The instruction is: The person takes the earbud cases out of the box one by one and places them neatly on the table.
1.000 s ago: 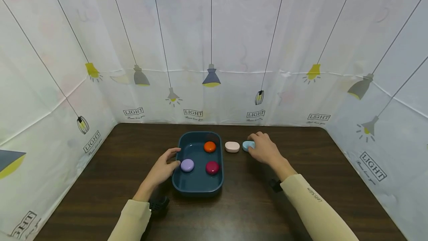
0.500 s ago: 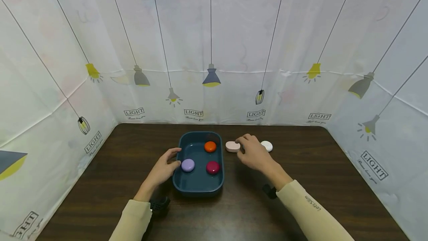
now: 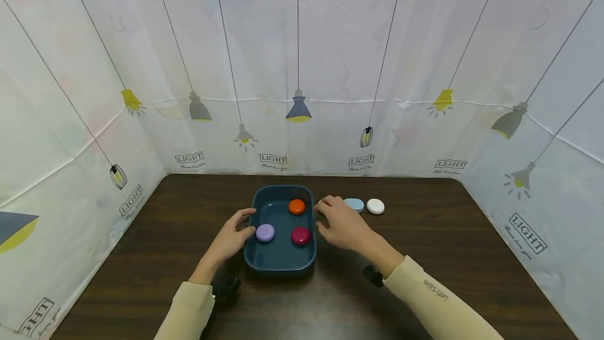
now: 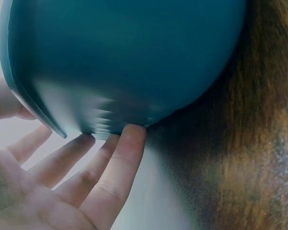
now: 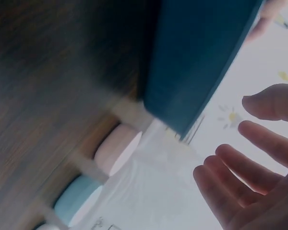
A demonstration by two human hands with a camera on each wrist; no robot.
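A dark teal box (image 3: pixel 279 266) stands on the brown table, holding an orange disc (image 3: pixel 296 206), a lilac disc (image 3: pixel 265 233) and a magenta disc (image 3: pixel 300 236). My left hand (image 3: pixel 229 235) is at its left side. In the left wrist view its extended fingertips (image 4: pixel 133 134) touch the outer wall. By the right rim hovers my right hand (image 3: pixel 343 224), its fingers loosely spread around nothing. Beneath it, mostly covered in the head view, lies a pale pink oval piece (image 5: pixel 118 148). A light blue oval piece (image 3: pixel 354 204) and a white round piece (image 3: pixel 375 206) lie farther right.
The dark wood table (image 3: pixel 448 235) has rounded far corners. White sheets (image 3: pixel 330 56) printed with hanging lamps rise behind it and at both sides. A dark band is on each wrist.
My right hand has moved left from the blue oval piece, past the pink one, to the box's right rim. The blue and white pieces are uncovered. My left hand stays at the box.
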